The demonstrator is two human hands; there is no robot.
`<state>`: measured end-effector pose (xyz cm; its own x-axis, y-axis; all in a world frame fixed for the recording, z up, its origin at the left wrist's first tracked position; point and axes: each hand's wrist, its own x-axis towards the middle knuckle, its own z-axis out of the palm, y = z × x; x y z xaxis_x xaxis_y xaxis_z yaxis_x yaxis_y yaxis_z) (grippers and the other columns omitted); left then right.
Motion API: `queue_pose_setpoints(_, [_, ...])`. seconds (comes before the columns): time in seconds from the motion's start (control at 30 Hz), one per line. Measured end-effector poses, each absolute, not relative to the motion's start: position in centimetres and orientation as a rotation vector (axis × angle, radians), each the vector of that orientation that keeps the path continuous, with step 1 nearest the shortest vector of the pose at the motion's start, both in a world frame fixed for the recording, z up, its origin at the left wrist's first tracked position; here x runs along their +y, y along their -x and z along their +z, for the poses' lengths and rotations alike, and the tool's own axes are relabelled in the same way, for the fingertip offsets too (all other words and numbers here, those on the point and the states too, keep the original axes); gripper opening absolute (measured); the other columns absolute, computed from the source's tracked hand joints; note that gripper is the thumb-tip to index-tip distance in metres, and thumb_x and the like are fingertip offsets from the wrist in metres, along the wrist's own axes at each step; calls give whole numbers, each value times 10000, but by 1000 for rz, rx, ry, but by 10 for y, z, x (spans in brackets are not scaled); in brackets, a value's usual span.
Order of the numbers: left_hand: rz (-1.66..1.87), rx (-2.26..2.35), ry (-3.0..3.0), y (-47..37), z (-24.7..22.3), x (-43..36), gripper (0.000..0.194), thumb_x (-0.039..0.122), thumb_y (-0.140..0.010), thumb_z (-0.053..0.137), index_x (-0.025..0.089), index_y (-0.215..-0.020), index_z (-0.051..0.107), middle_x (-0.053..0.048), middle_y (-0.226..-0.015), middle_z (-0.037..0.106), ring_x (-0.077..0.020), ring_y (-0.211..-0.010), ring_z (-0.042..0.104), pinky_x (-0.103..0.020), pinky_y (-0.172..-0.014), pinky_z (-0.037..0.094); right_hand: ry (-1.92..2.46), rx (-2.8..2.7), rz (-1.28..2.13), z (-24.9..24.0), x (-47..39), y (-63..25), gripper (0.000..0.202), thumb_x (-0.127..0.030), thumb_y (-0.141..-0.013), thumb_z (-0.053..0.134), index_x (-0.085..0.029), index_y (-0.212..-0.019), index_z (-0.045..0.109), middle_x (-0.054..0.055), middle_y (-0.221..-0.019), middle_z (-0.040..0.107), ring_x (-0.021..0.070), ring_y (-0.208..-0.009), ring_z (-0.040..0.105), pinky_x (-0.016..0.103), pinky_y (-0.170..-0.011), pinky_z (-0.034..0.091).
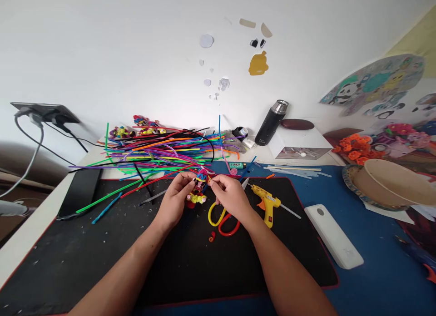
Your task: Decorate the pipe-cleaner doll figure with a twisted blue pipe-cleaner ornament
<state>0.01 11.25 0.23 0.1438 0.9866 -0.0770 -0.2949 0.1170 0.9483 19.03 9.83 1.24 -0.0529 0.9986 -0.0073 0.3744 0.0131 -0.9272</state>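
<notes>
Between my two hands is a small pipe-cleaner figure in pink, blue and yellow, held just above the black mat. My left hand grips its left side, thumb and fingers closed on it. From the other side my right hand pinches its edge with thumb and forefinger. Yellow and pink fuzzy pieces show at the figure's lower end. Scissors with one yellow and one red handle lie partly under my right hand. Nearer me, a small red curled piece rests on the mat.
A yellow glue gun lies right of the scissors. Behind the mat spreads a heap of coloured pipe cleaners. A black phone, a thermos, a white case and a bowl stand or lie around it.
</notes>
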Motion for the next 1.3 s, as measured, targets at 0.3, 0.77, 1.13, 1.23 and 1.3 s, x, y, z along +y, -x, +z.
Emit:
queue_pose_setpoints(0.3, [1163,937,-995,0,2,112,249,376,-864,845,221,-1021,730,-3,-897,655,-101,-655,505,-162,-505,383,1460,-1544,1050,12,99,-190,186,-339,-1007,572,-229,-891,668,-48,-623,617,151,-479,661,246,-515,458])
queue_pose_setpoints(0.77, [1152,945,-998,0,2,113,306,418,-847,854,214,-1021,707,10,-881,626,-91,-625,481,-164,-497,380,1437,-1530,1070,7,101,-191,183,-329,-1026,565,-224,-952,695,-53,-603,624,144,-500,662,243,-560,467])
queue_pose_setpoints(1.13, [1171,942,-977,0,-2,113,320,420,-839,862,218,-1026,700,12,-918,626,-89,-666,483,-152,-505,368,1406,-1485,1101,4,102,-191,158,-330,-1020,575,-224,-974,683,-53,-619,629,142,-498,653,248,-553,476])
queue_pose_setpoints(1.23, [1168,935,-970,-1,-1,113,331,420,-831,869,214,-1025,699,12,-903,623,-87,-658,481,-150,-500,360,1404,-1490,1099,3,102,-191,170,-341,-1024,571,-225,-971,683,-51,-628,631,140,-499,653,246,-552,479])
queue_pose_setpoints(1.3, [1168,938,-964,-1,-1,113,350,428,-822,876,209,-1027,696,8,-892,624,-88,-652,477,-152,-496,357,1409,-1498,1097,2,103,-192,173,-343,-1025,570,-225,-968,683,-50,-624,632,141,-500,653,244,-548,478])
